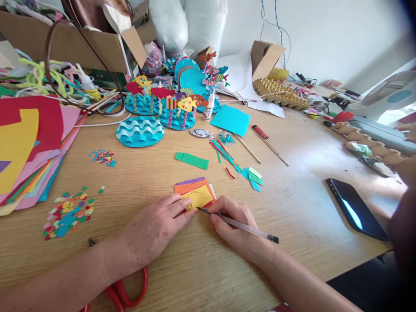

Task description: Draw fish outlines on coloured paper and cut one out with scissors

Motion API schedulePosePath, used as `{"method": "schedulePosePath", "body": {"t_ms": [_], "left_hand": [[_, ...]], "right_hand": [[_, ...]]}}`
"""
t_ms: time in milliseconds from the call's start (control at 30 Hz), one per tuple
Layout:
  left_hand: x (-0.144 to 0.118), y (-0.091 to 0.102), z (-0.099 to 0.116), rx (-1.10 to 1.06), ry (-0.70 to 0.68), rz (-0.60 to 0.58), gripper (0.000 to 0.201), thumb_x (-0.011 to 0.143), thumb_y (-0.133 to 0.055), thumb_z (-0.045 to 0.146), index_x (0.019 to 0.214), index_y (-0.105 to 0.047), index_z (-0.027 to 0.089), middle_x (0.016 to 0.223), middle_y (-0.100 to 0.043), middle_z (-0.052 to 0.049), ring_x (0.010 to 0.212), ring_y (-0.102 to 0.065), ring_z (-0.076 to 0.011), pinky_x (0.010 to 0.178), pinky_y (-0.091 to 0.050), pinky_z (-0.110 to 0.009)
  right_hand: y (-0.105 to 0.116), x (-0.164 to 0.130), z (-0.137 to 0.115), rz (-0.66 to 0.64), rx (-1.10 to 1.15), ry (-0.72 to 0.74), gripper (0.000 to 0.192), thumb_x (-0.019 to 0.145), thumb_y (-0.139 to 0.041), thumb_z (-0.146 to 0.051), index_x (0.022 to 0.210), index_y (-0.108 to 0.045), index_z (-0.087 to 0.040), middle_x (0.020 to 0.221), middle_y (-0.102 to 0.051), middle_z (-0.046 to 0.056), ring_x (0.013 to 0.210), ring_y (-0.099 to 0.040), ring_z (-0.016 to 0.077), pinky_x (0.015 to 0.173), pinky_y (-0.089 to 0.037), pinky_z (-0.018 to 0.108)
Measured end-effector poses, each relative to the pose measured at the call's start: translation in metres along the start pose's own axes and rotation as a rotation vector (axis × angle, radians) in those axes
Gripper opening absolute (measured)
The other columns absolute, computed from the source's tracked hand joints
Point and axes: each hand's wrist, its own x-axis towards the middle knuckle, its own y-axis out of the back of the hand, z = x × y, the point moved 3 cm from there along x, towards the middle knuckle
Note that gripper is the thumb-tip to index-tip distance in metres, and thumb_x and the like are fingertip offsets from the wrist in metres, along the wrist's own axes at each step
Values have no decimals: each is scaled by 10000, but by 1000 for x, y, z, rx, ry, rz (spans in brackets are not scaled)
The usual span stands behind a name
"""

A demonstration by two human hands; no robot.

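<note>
Yellow card (202, 198) lay on the desk (130, 173) straight ahead of you, topmost on a small stack, with an orange sheet (180, 189) and a purple sheet (195, 180) showing past its far side. Long axis ran roughly left to right, right end a bit farther from you. Fish outline drawn on it.

Key relation: card sat between your two hands, just past the left fingertips and left of the right ones. Left hand (156, 225) was nearer, its fingers over the card's left part, loosely extended and pressing down, nothing pinched. Right hand (243, 239) had its fingers closed around a pen (234, 222), tip at the card's near edge. Couldn't tell if the tip was actually in contact.

In the way: mainly your own left fingers, which covered the card's left end. Pen side looked clear.

Around it: green strip (191, 160) beyond the stack, apart from it; thin paper strips (229, 157) past it to the right; small red scrap (230, 173) nearer. Red scissors (144, 286) lay partly under your left forearm, worth minding if that arm shifted. Paper dots (66, 221) sat off to the left, phone (357, 208) well apart on the right.
</note>
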Motion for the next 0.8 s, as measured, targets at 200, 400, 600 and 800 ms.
{"method": "schedulePosePath", "body": {"t_ms": [200,400,600,800], "left_hand": [[1,2,0,19,10,11,365,964,-253,126,1099,-592,148,1136,-603,-64,1035,-519,-203,888,-486,-349],[0,2,1,10,10,-1,326,947,-307,109,1115,-586,132,1148,-599,-78,1052,-515,-211,903,-479,-357],[1,2,2,6,11,-31,326,940,-314,96,1119,-585,121,1150,-600,-85,1052,-515,-224,902,-487,-368],[-1,1,1,-1,11,-26,313,934,-339,94,1133,-578,118,1155,-594,-93,1065,-504,-227,914,-478,-373]], "right_hand": [[0,0,-1,2,-16,4,78,702,-462,-149,688,-510,-210,494,-441,-68,424,-388,90,440,-304,198],[0,1,-1,-4,-15,19,81,717,-455,-146,703,-504,-209,503,-472,-68,430,-411,89,450,-316,199],[-1,0,-1,-6,-13,15,93,714,-452,-134,707,-497,-215,510,-474,-65,431,-402,88,447,-310,200],[-1,-1,0,-7,-29,40,86,715,-460,-136,700,-492,-214,537,-488,-56,467,-441,99,477,-329,208]]}}
